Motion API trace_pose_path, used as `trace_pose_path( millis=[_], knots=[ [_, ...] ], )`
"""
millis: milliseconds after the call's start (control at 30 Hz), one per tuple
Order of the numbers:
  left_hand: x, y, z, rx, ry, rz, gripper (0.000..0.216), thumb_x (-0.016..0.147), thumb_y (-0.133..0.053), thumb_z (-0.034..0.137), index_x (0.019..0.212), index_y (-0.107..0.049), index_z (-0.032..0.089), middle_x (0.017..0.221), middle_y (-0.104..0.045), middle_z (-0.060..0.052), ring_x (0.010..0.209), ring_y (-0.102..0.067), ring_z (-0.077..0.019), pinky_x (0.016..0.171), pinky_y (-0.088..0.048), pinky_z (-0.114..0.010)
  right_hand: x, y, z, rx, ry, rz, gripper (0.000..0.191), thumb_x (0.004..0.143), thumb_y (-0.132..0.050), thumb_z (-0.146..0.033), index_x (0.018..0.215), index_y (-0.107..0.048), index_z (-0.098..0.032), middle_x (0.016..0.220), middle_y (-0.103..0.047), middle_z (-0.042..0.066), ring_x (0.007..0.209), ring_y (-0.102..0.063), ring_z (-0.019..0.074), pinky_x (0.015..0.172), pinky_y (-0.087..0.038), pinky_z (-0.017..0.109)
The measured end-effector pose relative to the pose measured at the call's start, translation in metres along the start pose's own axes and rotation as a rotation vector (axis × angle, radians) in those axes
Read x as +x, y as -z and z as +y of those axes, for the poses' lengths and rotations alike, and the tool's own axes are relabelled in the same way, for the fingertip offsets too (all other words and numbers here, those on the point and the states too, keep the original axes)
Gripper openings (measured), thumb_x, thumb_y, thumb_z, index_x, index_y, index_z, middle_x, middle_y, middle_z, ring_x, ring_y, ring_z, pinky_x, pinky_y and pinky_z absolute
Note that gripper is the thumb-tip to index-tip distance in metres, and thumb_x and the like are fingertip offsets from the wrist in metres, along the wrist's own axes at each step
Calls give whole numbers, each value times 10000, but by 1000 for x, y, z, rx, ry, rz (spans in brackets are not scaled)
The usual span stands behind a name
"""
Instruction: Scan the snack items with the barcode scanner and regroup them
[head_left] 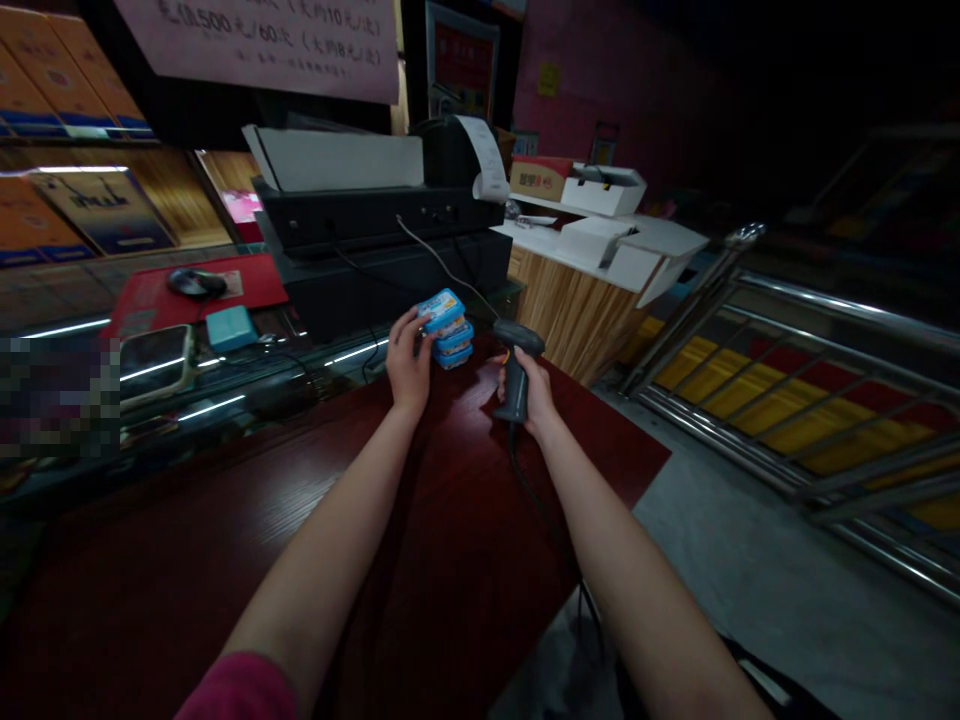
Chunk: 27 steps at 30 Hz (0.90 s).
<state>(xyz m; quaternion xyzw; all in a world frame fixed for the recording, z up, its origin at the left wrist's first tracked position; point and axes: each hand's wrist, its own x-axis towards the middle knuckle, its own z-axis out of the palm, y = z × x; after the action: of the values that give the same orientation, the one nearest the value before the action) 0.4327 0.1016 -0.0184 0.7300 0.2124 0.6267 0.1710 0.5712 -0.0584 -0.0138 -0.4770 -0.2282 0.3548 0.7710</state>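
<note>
My left hand (409, 362) has its fingers and thumb around the near-left side of a small blue-lidded pack (442, 309), the top one of a short stack. Below it, further blue packs (454, 347) of the same kind stand on the dark red tabletop (442, 480). In my right hand (537, 388) is a dark grey handheld barcode scanner (516, 382), held upright by its handle with fingers wrapped round it. The scanner's head sits just right of the stack, apart from it. Its black cable (525, 482) hangs from the handle down past my right forearm.
Behind the stack stands a black cash register (375, 225) with a paper strip (484, 160) hanging from a printer. Left are a glass case with a phone (156, 362), a mouse (196, 283) and a red mat (146, 300). A metal railing (787, 420) stands right.
</note>
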Motion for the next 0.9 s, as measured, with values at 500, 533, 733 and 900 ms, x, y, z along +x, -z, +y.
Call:
trace_pose_path(
  millis=[500, 533, 733, 900],
  knots=[
    [-59, 201, 32, -863, 916, 99, 446, 756, -880, 441, 1089, -660, 242, 1079, -721, -7, 907, -740, -166, 825, -643, -332, -35, -13, -2, 44, -220, -210, 412, 837, -682, -568, 906, -706, -162, 585, -609, -5, 402, -511, 94, 350, -426, 184],
    [-64, 218, 35, -908, 960, 98, 440, 760, -884, 419, 1093, -657, 244, 1084, -725, -6, 896, -745, -164, 833, -643, -337, -43, -20, 2, 66, -242, -276, 418, 837, -671, -580, 901, -699, -168, 580, -592, -11, 392, -490, 92, 338, -406, 184],
    [-81, 299, 51, -1035, 1086, 148, 320, 891, -778, 301, 1176, -648, 235, 1162, -745, -44, 993, -752, -186, 941, -618, -373, -91, -93, 41, 96, -418, -606, 434, 810, -687, -594, 884, -665, -167, 597, -547, -25, 380, -442, 90, 309, -341, 191],
    [-88, 328, 54, -1003, 1140, 228, 335, 948, -660, 178, 1273, -637, 255, 1178, -752, -58, 995, -749, -171, 959, -606, -376, -117, -165, 65, 165, -512, -747, 441, 846, -649, -604, 887, -647, -164, 604, -520, -37, 388, -427, 84, 310, -308, 180]
  ],
)
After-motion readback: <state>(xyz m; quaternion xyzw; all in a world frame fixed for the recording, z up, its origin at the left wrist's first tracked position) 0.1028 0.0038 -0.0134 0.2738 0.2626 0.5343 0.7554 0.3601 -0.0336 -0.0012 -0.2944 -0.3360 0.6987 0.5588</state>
